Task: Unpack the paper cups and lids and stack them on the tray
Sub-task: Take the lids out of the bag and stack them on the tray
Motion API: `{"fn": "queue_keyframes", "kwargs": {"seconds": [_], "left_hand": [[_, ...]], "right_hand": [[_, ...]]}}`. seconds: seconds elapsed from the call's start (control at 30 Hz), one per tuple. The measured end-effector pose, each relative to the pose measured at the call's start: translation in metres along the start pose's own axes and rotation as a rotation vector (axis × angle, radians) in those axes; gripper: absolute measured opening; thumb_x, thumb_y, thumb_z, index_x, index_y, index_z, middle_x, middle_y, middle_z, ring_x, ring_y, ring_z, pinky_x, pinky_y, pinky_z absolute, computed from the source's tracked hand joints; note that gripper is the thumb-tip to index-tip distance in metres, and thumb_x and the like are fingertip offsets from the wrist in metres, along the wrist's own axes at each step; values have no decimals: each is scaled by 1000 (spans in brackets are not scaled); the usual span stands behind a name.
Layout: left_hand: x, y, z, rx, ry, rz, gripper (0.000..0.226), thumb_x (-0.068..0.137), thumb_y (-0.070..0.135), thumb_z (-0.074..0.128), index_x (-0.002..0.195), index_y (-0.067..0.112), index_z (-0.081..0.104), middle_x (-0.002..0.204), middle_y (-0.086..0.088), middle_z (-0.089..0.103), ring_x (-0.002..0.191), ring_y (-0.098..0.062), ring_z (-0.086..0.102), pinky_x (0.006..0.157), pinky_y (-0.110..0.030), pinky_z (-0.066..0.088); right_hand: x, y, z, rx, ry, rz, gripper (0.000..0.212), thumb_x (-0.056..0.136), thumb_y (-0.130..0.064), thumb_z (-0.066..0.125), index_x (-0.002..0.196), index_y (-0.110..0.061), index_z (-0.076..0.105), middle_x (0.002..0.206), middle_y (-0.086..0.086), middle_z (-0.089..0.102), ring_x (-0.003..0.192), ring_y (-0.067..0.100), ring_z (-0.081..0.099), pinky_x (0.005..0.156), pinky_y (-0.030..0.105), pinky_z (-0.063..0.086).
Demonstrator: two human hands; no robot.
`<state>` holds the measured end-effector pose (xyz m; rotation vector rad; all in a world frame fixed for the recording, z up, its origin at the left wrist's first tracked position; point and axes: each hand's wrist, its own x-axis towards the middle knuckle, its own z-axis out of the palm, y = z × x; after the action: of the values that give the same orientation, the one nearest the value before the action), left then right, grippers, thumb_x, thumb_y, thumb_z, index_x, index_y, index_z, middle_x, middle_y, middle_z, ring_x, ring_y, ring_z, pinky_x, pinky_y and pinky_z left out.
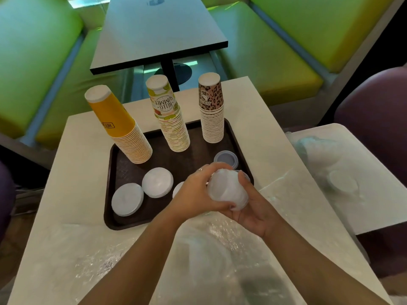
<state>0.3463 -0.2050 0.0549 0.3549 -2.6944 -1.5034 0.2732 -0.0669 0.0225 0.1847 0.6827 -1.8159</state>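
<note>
Hands (198, 192) gripping lid stack (226, 190), fingers curled, above tray (110, 194)

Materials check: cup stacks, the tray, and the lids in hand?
Cup stacks: paper, matte printed walls, thin rolled rims showing as ridges.
Tray: probably moulded plastic, dark brown, textured floor, dull sheen.
Lid stack held by both hands: thin translucent plastic, milky and glossy.

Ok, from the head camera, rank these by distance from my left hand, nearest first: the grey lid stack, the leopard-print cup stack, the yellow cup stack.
From the left hand:
1. Grey plastic lid stack, just beyond it on the tray's right side.
2. Leopard-print paper cup stack, tray's far right corner.
3. Yellow paper cup stack, tray's far left corner.
</note>
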Motion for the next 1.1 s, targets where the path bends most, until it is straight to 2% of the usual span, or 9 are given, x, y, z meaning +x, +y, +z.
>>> {"fn": "queue_keyframes", "kwargs": {"seconds": [0.07,0.17,0.27,0.37,0.5,0.7,0.87,1.0,1.1], "left_hand": [[2,-4,0,-57,-6,-18,70,62,35,84,120,44,47,122,17,53,115,-11,51,88,-30,55],[7,-8,0,-227,3,-71,64,67,21,85,118,40,50,119,18,54,111,-11,54,80,-24,56],[17,-9,-1,-300,35,-108,62,70,14,82,121,34,51,118,13,56,109,-13,56,77,-22,56],[34,-12,-2,-360,153,-175,60,72,20,81,123,30,51,115,8,58,106,-15,59,80,-28,56],[71,-23,0,-117,297,-270,65,70,31,82,125,28,47,115,6,52,103,-13,52,84,-31,50],[121,-35,27,280,166,-230,77,71,30,80,136,17,40,126,-12,46,115,-26,46,87,-31,40],[144,-48,47,426,77,-322,80,71,36,80,136,18,37,130,-14,43,120,-31,42,93,-40,42],[149,-50,53,541,57,-318,80,74,38,78,138,18,35,132,-16,41,120,-31,37,95,-37,38],[147,-51,52,498,43,-323,95,70,48,78,145,20,27,139,-15,37,126,-32,34,99,-40,36]], "right_hand": [[3,-1,-3,6,28,-6,86,35,-34,96,111,-10,65,103,20,69,96,36,67,63,42,59],[6,-5,-7,16,67,-17,81,34,-32,97,108,-11,68,103,20,70,97,36,67,67,44,59],[8,-11,-9,60,84,-37,86,34,-30,97,111,-12,65,103,20,68,97,35,65,68,44,59],[10,-19,-13,86,97,-78,99,35,-32,97,125,-14,57,119,21,58,101,34,61,68,42,58],[10,-32,-27,171,97,-152,96,36,-32,96,123,-15,59,115,18,62,96,33,64,64,39,58],[7,-44,-43,189,64,-160,82,41,-34,95,115,-17,64,124,16,56,114,32,53,70,40,58],[4,-49,-52,253,40,-169,85,39,-30,97,116,-18,64,121,16,59,106,33,60,69,41,59],[4,-51,-57,260,37,-176,81,38,-29,97,112,-18,67,116,15,61,103,32,61,70,40,59],[4,-50,-59,267,34,-175,80,39,-29,97,113,-18,66,116,16,60,101,32,62,70,40,59]]}}
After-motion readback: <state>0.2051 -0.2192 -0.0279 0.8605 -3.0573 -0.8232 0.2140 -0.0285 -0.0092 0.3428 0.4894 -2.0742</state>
